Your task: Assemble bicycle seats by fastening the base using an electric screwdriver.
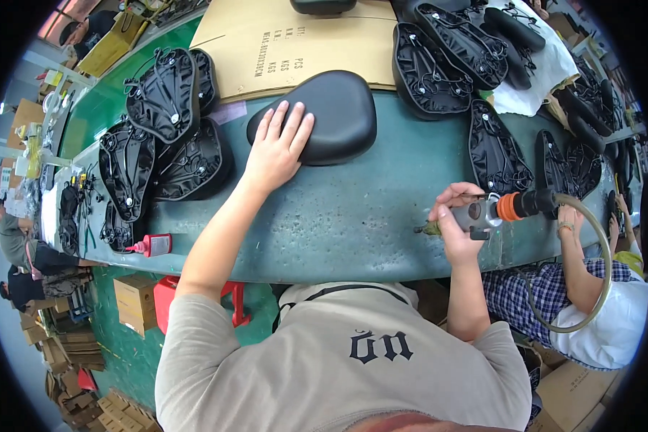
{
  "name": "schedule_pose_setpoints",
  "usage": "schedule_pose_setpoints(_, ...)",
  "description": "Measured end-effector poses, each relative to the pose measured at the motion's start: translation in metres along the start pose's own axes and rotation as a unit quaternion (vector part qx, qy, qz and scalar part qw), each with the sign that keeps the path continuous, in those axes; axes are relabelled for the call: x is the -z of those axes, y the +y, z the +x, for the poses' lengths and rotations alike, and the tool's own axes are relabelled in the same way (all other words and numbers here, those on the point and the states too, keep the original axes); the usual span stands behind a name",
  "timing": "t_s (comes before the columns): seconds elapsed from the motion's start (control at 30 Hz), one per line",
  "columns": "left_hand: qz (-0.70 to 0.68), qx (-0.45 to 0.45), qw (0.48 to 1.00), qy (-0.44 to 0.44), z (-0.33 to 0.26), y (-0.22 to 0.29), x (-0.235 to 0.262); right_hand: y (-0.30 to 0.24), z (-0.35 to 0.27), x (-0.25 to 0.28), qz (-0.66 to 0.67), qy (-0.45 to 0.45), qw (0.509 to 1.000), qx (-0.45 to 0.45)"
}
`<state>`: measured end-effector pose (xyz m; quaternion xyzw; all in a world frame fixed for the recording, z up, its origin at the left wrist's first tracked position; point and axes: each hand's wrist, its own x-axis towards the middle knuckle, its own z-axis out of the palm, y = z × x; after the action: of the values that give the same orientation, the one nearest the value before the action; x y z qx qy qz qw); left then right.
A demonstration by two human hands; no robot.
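My left hand (275, 147) lies flat, fingers stretched, on the left end of a smooth black padded saddle (340, 119). The saddle rests top side up on the green worktable (324, 216). To the right, over the table's near part, my right hand (459, 229) is closed round a grey air tool with an orange collar (510, 207). A tan hose (605, 266) curves from the tool's black rear end. Its greenish front tip points left, apart from the saddle; the exact kind of tool is unclear.
Upturned black saddles with wires lie in piles at left (165, 101) and right (432, 79). Behind is flat cardboard (295, 43). A red bottle (151, 245) lies near the left front edge, a red stool (167, 302) below it. A co-worker's arm (574, 252) is close on the right.
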<state>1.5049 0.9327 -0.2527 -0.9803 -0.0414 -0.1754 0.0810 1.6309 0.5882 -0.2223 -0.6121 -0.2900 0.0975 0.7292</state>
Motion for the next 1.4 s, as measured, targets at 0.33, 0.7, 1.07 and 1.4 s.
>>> schedule_pose_setpoints(0.33,-0.303,0.380,0.873,-0.038,-0.014,0.064,0.019,-0.066,0.009,-0.013,0.161,-0.034,0.982,0.090)
schedule_pose_setpoints(0.7,-0.705,0.476,0.517,-0.098,-0.053,0.126,0.003,-0.058,-0.009,-0.064,0.051,-0.189,0.976,0.092)
schedule_pose_setpoints(1.07,-0.687,0.478,0.541,-0.084,-0.059,0.131,-0.004,-0.037,0.009,-0.073,0.064,-0.257,0.960,0.089)
schedule_pose_setpoints(1.4,-0.669,0.461,0.577,-0.082,-0.057,0.129,0.002,-0.046,-0.001,-0.096,0.042,-0.195,0.978,0.055)
